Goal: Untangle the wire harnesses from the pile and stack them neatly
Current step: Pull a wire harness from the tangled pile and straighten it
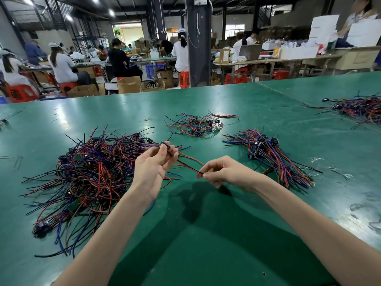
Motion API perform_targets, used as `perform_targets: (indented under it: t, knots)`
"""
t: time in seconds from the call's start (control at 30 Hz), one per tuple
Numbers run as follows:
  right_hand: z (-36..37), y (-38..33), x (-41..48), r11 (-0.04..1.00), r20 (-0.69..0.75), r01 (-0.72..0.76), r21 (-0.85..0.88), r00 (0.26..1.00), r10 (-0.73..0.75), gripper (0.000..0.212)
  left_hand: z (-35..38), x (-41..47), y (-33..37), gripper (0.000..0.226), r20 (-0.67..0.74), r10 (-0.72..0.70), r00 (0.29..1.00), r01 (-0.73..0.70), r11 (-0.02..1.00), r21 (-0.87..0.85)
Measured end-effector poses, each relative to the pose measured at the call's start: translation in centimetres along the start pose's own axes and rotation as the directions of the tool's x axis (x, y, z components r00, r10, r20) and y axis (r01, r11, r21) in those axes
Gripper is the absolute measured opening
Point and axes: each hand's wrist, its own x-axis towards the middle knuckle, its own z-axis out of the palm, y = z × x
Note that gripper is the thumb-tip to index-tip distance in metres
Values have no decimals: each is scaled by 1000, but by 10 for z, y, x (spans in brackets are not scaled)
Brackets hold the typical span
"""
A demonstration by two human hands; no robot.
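A big tangled pile of red, blue and black wire harnesses point(82, 178) lies on the green table point(206, 234) at the left. My left hand point(153, 168) pinches the connector end of one wire harness point(185, 165) just right of the pile. My right hand point(222, 172) pinches the free ends of that harness's red and black wires, which stretch between both hands above the table. A neater stack of aligned harnesses point(268, 155) lies to the right of my right hand.
A smaller loose bunch of harnesses point(195, 125) lies farther back in the middle. Another pile point(358, 109) sits at the far right. Beyond the table's far edge, people sit on red stools among cardboard boxes and workbenches.
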Motion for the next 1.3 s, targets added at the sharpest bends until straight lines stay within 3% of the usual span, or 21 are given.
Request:
perform_targets:
  t: [0.13,0.33,0.5,0.67,1.0,1.3]
  knots:
    - [-6,1,-2,999,50,-36,-26,998,38,19,1,1,0,15,-4,-5,1000,5,1000,10]
    - [-1,3,1,968,-76,-34,-249,997,15,13,-1,-1,1,15,-9,3,1000,-3,1000,24]
    - [-4,0,-4,993,-8,7,-117,1000,-8,17,-2,1,6,16,-25,13,1000,-13,1000,15]
    - [-8,-2,-5,991,45,16,-131,999,-11,14,-3,2,9,17,-55,12,998,-11,1000,16]
    - [-5,0,-1,984,-84,-126,-127,990,116,12,0,-1,3,17,-28,12,1000,-10,997,71]
    - [-6,4,4,933,-173,-185,-308,975,136,17,0,-3,-2,14,16,10,1000,-11,992,123]
